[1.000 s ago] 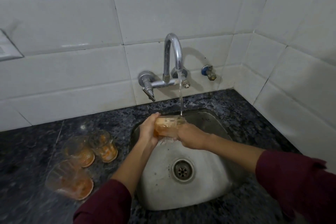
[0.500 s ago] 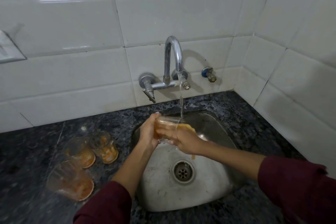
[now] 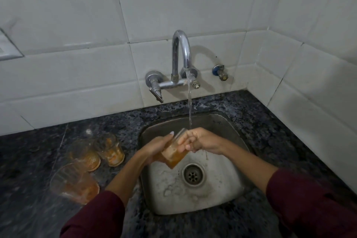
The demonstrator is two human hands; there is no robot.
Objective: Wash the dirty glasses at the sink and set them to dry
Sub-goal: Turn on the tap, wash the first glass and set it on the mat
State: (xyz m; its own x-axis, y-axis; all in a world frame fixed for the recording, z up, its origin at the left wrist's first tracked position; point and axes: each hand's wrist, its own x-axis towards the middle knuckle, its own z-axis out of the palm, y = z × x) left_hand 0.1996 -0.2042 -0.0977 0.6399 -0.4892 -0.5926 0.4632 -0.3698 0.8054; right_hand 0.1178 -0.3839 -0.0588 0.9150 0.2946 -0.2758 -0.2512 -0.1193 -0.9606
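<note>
I hold a glass (image 3: 172, 155) with orange residue over the steel sink (image 3: 228, 185), tilted with its base toward me and its mouth up under the water stream (image 3: 189, 108). My left hand (image 3: 156, 147) grips its side. My right hand (image 3: 199, 140) is at its rim, fingers on and inside the mouth. Three more dirty glasses stand on the dark counter to the left: one (image 3: 110, 149) nearest the sink, one (image 3: 85, 155) beside it, and a larger one (image 3: 74, 183) closer to me.
The chrome tap (image 3: 180, 58) is mounted on the white tiled wall and is running. A small valve (image 3: 220, 72) sits to its right. Speckled dark granite counter (image 3: 270, 127) surrounds the sink; the wall corner closes off the right side. The drain (image 3: 193, 175) lies below my hands.
The glass has swung from lying sideways under the stream to tilted with its base toward me. My right hand moved up to its rim.
</note>
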